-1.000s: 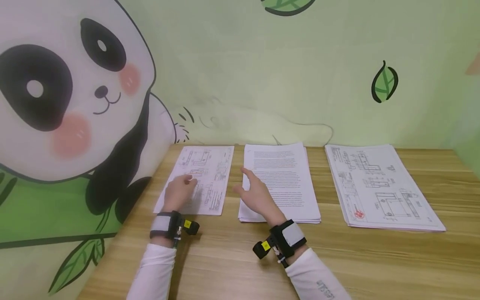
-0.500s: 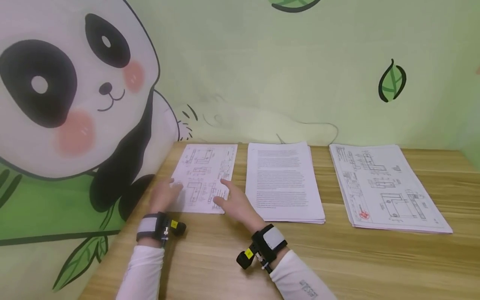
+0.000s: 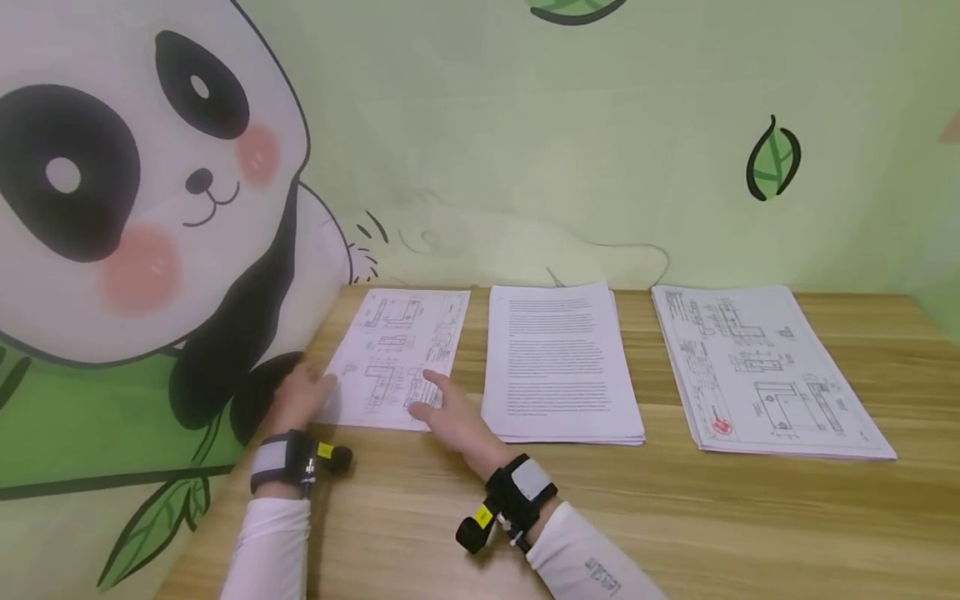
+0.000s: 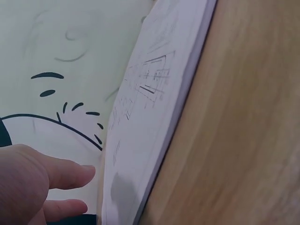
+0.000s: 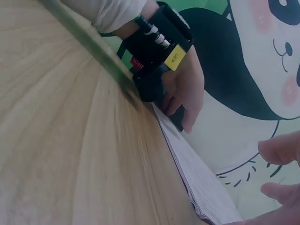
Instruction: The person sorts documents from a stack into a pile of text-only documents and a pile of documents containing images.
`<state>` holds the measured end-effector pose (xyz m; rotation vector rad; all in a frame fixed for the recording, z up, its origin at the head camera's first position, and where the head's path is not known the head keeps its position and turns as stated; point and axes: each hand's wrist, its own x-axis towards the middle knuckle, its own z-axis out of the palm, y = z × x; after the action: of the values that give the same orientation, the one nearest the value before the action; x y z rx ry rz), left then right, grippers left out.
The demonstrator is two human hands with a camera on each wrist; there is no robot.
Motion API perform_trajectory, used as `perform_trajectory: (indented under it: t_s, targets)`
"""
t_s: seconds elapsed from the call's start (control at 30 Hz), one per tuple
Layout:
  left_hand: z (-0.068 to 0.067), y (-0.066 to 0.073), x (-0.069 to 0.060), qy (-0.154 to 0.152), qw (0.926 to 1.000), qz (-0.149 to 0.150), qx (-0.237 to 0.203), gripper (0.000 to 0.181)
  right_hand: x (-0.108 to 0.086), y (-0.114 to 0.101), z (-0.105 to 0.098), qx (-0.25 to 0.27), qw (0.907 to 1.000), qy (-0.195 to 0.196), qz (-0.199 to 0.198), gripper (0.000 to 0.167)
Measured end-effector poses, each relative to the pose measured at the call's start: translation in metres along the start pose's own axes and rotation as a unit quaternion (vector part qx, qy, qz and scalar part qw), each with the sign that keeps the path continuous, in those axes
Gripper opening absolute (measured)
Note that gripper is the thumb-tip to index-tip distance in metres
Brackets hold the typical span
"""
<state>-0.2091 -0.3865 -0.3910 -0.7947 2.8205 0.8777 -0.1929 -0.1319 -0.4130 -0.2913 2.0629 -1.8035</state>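
A pile of printed technical drawings (image 3: 401,333) lies on the left part of the wooden table, between my two hands. Beside its left edge is my left hand (image 3: 300,396); in the left wrist view its fingers (image 4: 70,173) stretch toward the paper and hold nothing. My right hand (image 3: 465,421) is at the lower right corner of the same pile, thumb and fingers spread apart. I cannot tell whether it touches the sheets. The right wrist view shows the pile's layered edge (image 5: 187,173) running between the hands.
A stack of text pages (image 3: 555,358) occupies the middle of the wooden table (image 3: 675,517). Farther right lies another stack of drawings (image 3: 772,375) with a red stamp. Behind the table rises a pale green wall (image 3: 487,150) with a painted panda (image 3: 225,183).
My right hand has travelled left, from the text pages to the right side of the left pile. My left hand has drawn back from over that pile to its left edge.
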Motion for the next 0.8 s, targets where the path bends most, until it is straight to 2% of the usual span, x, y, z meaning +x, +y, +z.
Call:
perform_trajectory:
  t_s: [0.17,0.3,0.37,0.43,0.57,0.7,0.8]
  targets:
    - [0.000,-0.004,0.003,-0.007,0.9996,0.001,0.028,0.061,0.002,0.001,-0.002,0.096,0.9950,0.019,0.020,0.059]
    - [0.003,0.001,0.002,-0.033,0.9992,0.016,0.019,0.063,0.006,0.002,-0.006,0.153,0.9874,0.028,0.028,0.059]
    - [0.005,0.006,0.001,-0.036,0.9986,0.033,0.018,0.065,0.008,0.002,-0.009,0.187,0.9813,0.028,0.035,0.060]
    - [0.007,0.010,-0.001,-0.036,0.9981,0.048,0.017,0.065,0.009,0.002,-0.011,0.225,0.9730,0.026,0.044,0.060]
    - [0.013,0.015,-0.003,-0.024,0.9969,0.068,0.032,0.062,0.011,0.002,-0.016,0.304,0.9506,0.020,0.059,0.061]
    - [0.015,0.018,-0.005,-0.016,0.9966,0.072,0.037,0.061,0.012,0.002,-0.020,0.356,0.9306,0.026,0.082,0.063]
    - [0.015,0.019,-0.006,-0.021,0.9971,0.067,0.030,0.060,0.013,0.003,-0.021,0.376,0.9219,0.031,0.090,0.063]
